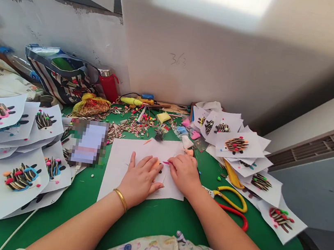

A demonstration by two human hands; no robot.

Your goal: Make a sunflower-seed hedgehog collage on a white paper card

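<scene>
My left hand (142,179) lies flat on a white sheet of paper (119,155), fingers stretched out and apart. Beside its fingertips, partly covered, is a flattened patch of orange clay (157,164) with a small dark mark near it. Opposite, my right hand (184,172) rests on the sheet with its fingers closed. From its fingertips sticks a small magenta pointed piece (165,163), directed towards the orange clay; the rest of the piece is hidden. A lump of orange clay (188,152) sits just behind the right hand.
Paper cards with seed hedgehogs are stacked at left (18,162) and right (238,145). Scissors (232,210) lie by my right forearm. A blurred phone (89,143) stands left of the sheet. Behind are scattered sunflower seeds (122,131), bagged clay (181,130) and a red bottle (109,86).
</scene>
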